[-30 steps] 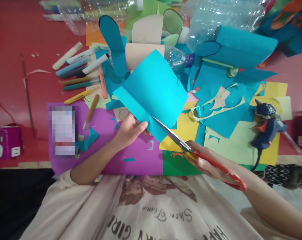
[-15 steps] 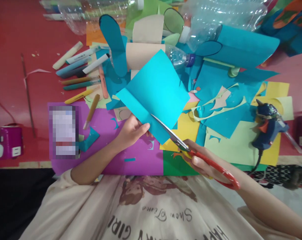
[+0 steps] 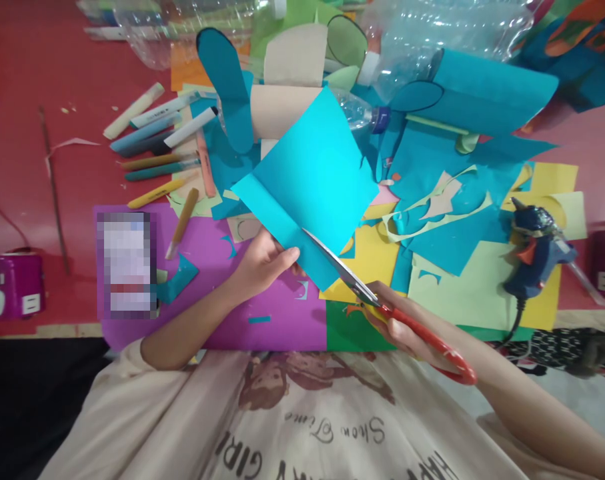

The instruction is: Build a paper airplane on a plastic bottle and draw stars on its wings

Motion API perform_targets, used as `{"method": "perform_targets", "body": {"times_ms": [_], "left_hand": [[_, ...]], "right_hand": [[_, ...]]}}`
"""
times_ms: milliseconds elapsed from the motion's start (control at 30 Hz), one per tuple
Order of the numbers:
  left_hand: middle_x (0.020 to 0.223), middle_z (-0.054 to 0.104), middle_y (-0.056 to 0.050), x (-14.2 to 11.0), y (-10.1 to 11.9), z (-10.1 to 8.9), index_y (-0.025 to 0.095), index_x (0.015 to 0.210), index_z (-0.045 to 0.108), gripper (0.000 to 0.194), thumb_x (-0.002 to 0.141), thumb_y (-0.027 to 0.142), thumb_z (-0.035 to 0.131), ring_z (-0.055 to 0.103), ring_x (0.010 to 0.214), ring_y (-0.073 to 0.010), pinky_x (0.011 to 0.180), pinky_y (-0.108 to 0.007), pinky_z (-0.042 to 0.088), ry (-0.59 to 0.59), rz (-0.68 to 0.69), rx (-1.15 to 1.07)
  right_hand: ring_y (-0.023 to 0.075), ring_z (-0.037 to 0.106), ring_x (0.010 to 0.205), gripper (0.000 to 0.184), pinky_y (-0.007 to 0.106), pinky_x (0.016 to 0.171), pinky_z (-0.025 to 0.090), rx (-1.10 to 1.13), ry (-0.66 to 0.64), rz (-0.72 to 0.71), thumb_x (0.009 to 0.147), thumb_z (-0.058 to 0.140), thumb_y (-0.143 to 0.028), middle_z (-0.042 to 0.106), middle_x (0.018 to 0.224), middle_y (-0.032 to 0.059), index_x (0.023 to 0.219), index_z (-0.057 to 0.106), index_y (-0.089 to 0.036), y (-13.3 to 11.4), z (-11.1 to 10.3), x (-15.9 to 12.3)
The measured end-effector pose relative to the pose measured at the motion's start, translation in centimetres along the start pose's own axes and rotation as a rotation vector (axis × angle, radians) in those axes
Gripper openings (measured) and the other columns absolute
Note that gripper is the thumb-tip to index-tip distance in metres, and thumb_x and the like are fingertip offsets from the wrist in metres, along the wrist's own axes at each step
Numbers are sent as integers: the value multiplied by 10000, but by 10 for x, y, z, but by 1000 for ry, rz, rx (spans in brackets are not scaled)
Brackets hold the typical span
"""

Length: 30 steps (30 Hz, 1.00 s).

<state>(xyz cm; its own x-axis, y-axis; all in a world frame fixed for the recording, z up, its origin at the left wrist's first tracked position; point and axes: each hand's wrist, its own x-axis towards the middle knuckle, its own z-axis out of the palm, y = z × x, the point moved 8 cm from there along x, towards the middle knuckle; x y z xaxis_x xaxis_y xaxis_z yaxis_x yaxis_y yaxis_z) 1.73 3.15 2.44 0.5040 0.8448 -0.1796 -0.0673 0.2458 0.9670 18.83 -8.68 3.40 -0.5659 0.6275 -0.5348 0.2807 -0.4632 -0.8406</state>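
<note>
A bright blue sheet of paper [image 3: 312,167] is held up over the table, with a cut running partway along its lower left side. Pinching its lower left edge is my left hand [image 3: 262,263], thumb on top and the other fingers partly hidden beneath. My right hand [image 3: 392,320] grips red-handled scissors [image 3: 355,283], whose blades reach into the cut in the paper. Behind the sheet lies a plastic bottle [image 3: 355,110] with a purple cap, wrapped in beige paper [image 3: 285,105] and partly covered by the sheet.
Several markers [image 3: 147,143] lie at the left, above a phone [image 3: 127,263] on purple paper [image 3: 222,313]. On the right are a blue glue gun [image 3: 532,260] and paper scraps [image 3: 442,200]. Large clear bottles [image 3: 457,33] line the back, near a blue paper roll [image 3: 497,93].
The blue sheet's far part has tilted slightly upward. The scissors' handles have shifted a little and look nearer together. My left hand has stayed in place.
</note>
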Motion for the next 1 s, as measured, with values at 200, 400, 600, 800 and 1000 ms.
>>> {"method": "perform_targets", "body": {"times_ms": [200, 400, 600, 800, 1000], "left_hand": [[588, 640, 61, 2, 3, 2, 236, 886, 388, 446, 814, 556, 690, 638, 474, -127, 434, -216, 490, -16, 5, -17], [589, 632, 74, 2, 2, 1, 236, 914, 393, 403, 809, 476, 698, 635, 467, -126, 436, -216, 494, 6, -11, -15], [568, 625, 52, 1, 4, 3, 216, 868, 439, 387, 818, 513, 683, 635, 484, -128, 447, -213, 497, -31, -7, -1], [555, 618, 34, 3, 7, 4, 208, 839, 459, 392, 829, 539, 669, 635, 489, -133, 463, -222, 513, -48, -4, 21], [581, 610, 50, 2, 0, 2, 232, 898, 437, 399, 827, 543, 675, 620, 478, -137, 458, -235, 502, -49, -25, 2]], "right_hand": [[75, 287, 519, 542, 217, 433, 241, 16, -11, -36, 897, 380, -728, 380, 674, -57, 1068, 436, -217, -7, 1, 3], [81, 302, 552, 518, 213, 443, 263, 28, -15, -9, 909, 391, -703, 371, 702, -47, 1080, 441, -217, -8, 2, 1], [67, 276, 513, 568, 203, 415, 234, 66, -19, 16, 872, 417, -743, 366, 683, -59, 1081, 454, -216, -6, 2, 4], [67, 263, 503, 642, 212, 407, 224, 72, 17, 44, 827, 420, -796, 358, 674, -61, 1077, 460, -206, -4, 1, 8], [69, 270, 501, 612, 212, 410, 205, 37, 56, 37, 822, 424, -798, 361, 661, -62, 988, 456, -210, -3, -2, 10]]}}
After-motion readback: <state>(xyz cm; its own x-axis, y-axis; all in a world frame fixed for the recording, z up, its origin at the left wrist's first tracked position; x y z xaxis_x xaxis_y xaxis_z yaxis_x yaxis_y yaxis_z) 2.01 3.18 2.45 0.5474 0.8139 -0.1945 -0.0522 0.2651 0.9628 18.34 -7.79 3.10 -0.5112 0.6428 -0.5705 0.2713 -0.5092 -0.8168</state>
